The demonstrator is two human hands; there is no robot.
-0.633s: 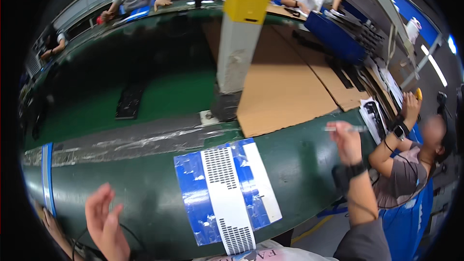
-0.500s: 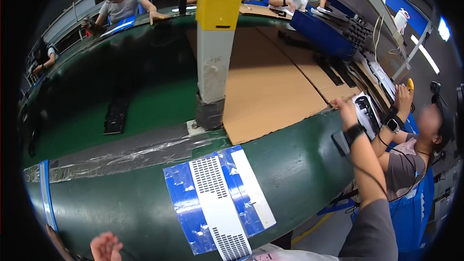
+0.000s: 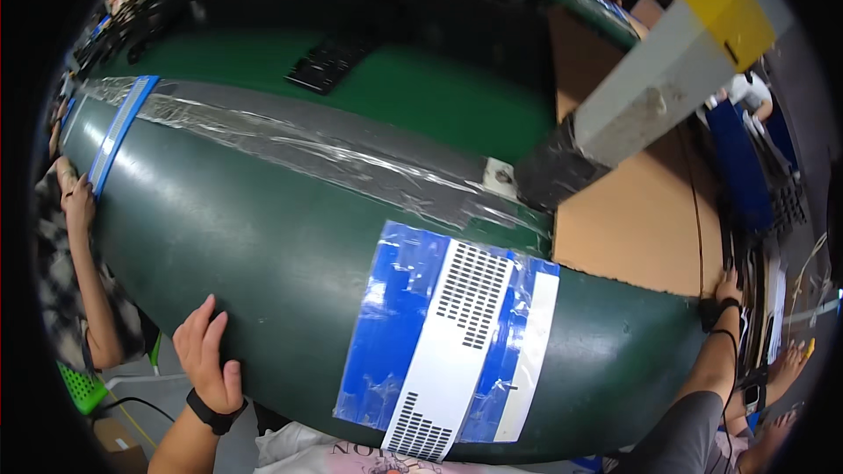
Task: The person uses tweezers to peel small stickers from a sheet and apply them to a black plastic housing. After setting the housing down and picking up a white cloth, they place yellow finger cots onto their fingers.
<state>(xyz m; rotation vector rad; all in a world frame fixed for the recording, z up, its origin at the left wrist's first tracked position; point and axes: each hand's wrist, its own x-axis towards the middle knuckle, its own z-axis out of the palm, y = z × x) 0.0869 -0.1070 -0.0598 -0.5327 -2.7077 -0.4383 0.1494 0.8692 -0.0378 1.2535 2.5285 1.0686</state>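
My left hand [image 3: 211,355] is open, its fingers stretched over the near edge of the green work surface [image 3: 255,254]; it holds nothing. My right arm reaches far right, where my right hand [image 3: 727,288] is at the corner of a brown cardboard sheet [image 3: 637,241], beside dark strips. Its fingers are small and partly hidden, so any grip is unclear. Between my arms a blue board [image 3: 395,325], covered in clear tape, lies on the surface. A white strip with rows of black marks [image 3: 474,285] runs across it, with a plain pale strip [image 3: 533,347] to its right.
A grey post with a yellow band [image 3: 645,92] rises by the cardboard. A black flat panel [image 3: 329,61] lies farther back. At left, a co-worker's hands [image 3: 77,197] are near a blue-edged strip [image 3: 123,136]. Another person's hand [image 3: 790,364] is at lower right.
The view has swung left, so the post and cardboard now appear farther right. My left hand has come farther into view with fingers stretched. My right arm still reaches to the cardboard's edge.
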